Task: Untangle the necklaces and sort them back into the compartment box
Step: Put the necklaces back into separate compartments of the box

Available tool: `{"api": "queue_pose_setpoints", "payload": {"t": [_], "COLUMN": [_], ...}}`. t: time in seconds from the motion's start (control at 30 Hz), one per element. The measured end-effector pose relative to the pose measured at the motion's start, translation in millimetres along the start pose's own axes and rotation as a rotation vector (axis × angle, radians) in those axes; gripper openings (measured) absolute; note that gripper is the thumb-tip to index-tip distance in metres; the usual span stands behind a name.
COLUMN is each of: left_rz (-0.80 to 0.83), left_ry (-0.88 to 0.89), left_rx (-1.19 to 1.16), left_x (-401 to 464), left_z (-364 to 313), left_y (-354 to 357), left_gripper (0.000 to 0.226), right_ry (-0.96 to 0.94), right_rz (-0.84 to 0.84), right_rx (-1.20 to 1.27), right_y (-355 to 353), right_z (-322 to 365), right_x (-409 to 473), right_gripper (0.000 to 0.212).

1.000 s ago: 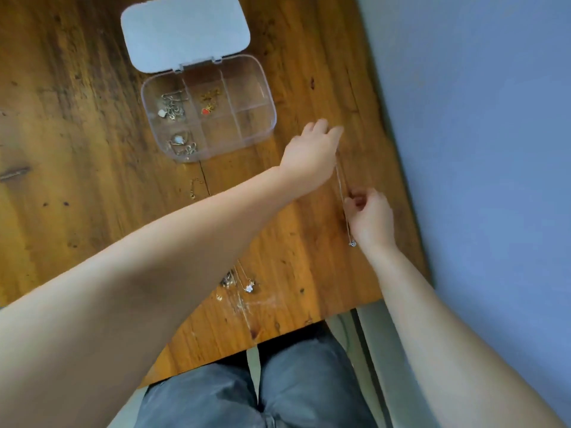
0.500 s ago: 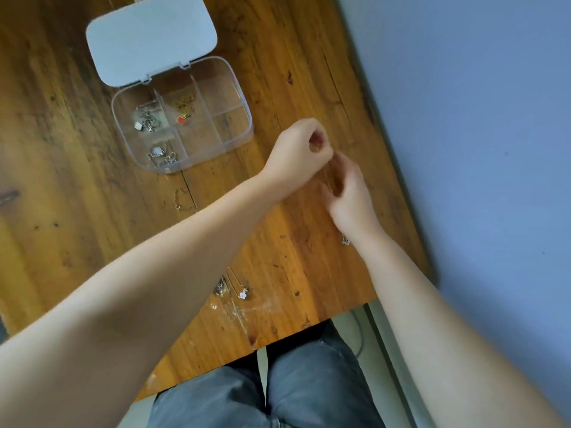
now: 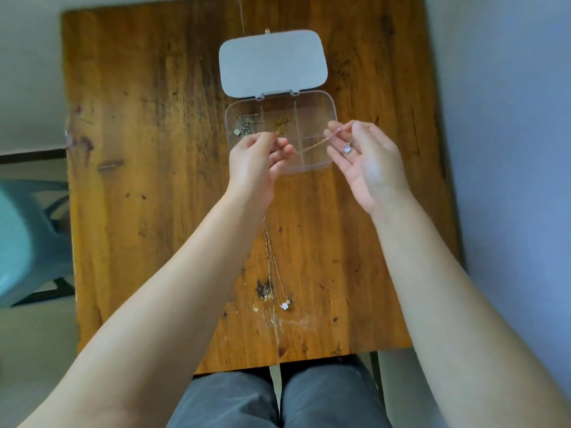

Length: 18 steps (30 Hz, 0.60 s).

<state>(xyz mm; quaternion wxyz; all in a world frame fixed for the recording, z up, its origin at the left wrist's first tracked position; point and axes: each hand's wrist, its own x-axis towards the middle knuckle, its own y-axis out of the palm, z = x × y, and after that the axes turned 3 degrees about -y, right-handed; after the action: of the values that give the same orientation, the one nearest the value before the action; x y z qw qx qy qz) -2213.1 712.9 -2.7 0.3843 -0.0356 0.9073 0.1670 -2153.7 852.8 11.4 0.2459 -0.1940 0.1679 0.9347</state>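
Observation:
A clear compartment box (image 3: 330, 103) lies open on the wooden table (image 3: 154, 149), its lid (image 3: 273, 61) folded back. A silver necklace (image 3: 245, 128) fills its far-left cell and a gold one (image 3: 282, 122) the far-middle cell. Above the box I stretch a thin gold chain (image 3: 315, 145) between both hands. My left hand (image 3: 258, 162) pinches one end. My right hand (image 3: 366, 159) pinches the other end, and a small sparkly pendant (image 3: 347, 148) rests against its fingers. Several more necklaces (image 3: 275, 273) lie tangled on the table nearer me, one with a white flower pendant (image 3: 285, 305).
The table's near edge (image 3: 293, 362) is just above my knees. A teal chair (image 3: 27, 242) stands to the left of the table. A grey-blue wall (image 3: 509, 149) runs along the right side.
Both hands moved from the table's right edge to over the open box, carrying the chain. They were close together; now they are apart with the chain pulled taut. The view swung to centre.

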Motion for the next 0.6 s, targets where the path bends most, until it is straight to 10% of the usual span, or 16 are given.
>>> {"api": "queue_pose_setpoints", "payload": {"t": [0.4, 0.6], "left_rz": [0.072, 0.258], "left_ry": [0.172, 0.609], "left_rx": [0.650, 1.730], "left_x": [3, 3], "left_z": [-19, 21], "left_y": [-40, -103], "left_gripper": [0.026, 0.029], "right_ry": [-0.020, 0.163], "right_rz": [0.018, 0.075], "right_rx": [-0.637, -0.799], "right_y": [26, -21], "right_z": [-27, -84], "right_x": [5, -78], "right_gripper": [0.027, 0.017]}}
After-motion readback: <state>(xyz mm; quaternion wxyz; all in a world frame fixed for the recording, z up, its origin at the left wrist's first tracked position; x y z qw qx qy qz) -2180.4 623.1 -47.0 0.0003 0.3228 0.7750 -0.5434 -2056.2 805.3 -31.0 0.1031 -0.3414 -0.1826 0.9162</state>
